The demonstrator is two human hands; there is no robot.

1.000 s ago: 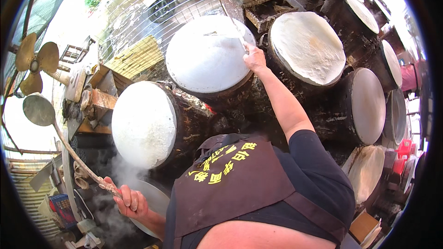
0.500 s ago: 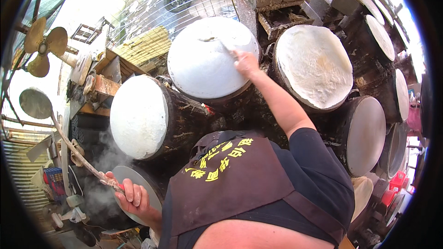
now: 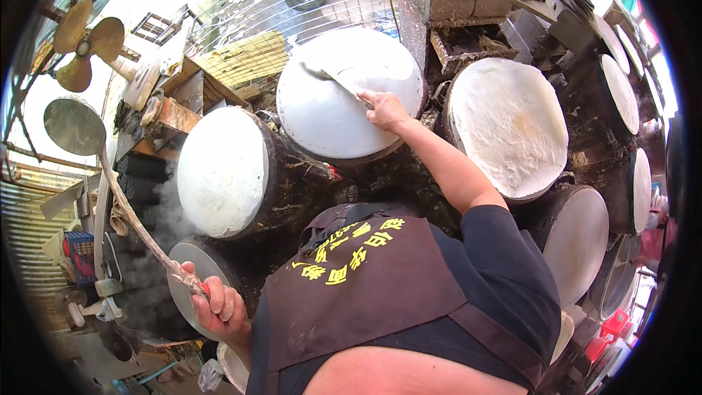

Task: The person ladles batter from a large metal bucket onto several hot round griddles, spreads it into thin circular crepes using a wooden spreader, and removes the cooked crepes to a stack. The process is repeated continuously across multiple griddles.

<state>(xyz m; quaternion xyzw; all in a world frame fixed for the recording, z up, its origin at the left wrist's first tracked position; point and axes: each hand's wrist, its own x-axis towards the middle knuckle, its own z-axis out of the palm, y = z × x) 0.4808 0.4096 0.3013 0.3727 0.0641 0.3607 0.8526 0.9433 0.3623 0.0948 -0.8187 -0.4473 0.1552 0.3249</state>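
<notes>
My right hand [image 3: 384, 110] reaches out over a round white-coated hot plate [image 3: 344, 121] at the top centre. Its fingers are closed on a pale flat piece [image 3: 329, 73] that lies across the plate's upper part; I cannot tell whether this is a scraper or a lifted edge of the thin sheet. My left hand [image 3: 216, 307], low at the left, grips the wooden handle of a long ladle [image 3: 139, 223]. The ladle's flat round metal disc [image 3: 73, 126] points up to the left. A brown apron with yellow signs [image 3: 365, 278] covers my chest.
More round plates coated white ring me: one at the left [image 3: 223, 172], one at the right [image 3: 508, 128], several along the right rim [image 3: 578, 241]. Steam [image 3: 157, 212] rises at the lower left. A fan [image 3: 84, 44] and a wire fence [image 3: 292, 0] stand beyond.
My right hand has drawn the pale piece a little left and down across the top plate. The left hand and ladle have hardly moved. The view has tilted slightly.
</notes>
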